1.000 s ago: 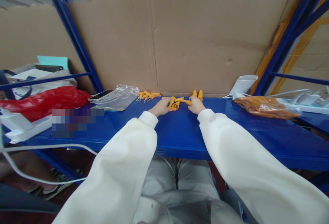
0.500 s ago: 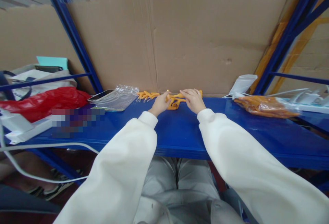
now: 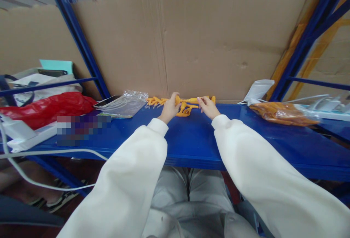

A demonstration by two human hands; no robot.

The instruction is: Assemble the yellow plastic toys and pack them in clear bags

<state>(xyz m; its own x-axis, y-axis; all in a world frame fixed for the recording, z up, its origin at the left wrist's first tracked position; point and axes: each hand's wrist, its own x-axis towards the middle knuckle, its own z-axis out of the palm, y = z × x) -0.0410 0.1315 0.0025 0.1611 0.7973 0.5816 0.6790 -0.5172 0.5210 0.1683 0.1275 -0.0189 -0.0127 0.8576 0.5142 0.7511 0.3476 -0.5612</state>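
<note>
Several orange plastic pieces lie at the back of the blue shelf, against the cardboard. My left hand [image 3: 169,108] is curled around the left end of a long orange plastic piece [image 3: 189,100], thumb and fingers on either side of it. My right hand [image 3: 209,107] is beside the same piece, further right, its fingers bent together; whatever they pinch is too small to make out. Just below, between the hands, lies a curved orange plastic piece [image 3: 185,110] with a round opening. Branching orange pieces [image 3: 155,101] extend to the left of my left hand.
Left on the blue shelf [image 3: 191,143] are a clear plastic bag [image 3: 131,107], a phone [image 3: 109,101], a red bag [image 3: 54,107] and a white power strip [image 3: 32,139]. A bagged orange bundle [image 3: 284,113] lies right. Cardboard [image 3: 202,41] stands behind; a white cable [image 3: 54,153] hangs front left.
My right hand has drawn back slightly to the right, its fingers now bent, uncovering more of the long piece. The left hand's fingers have lifted a little.
</note>
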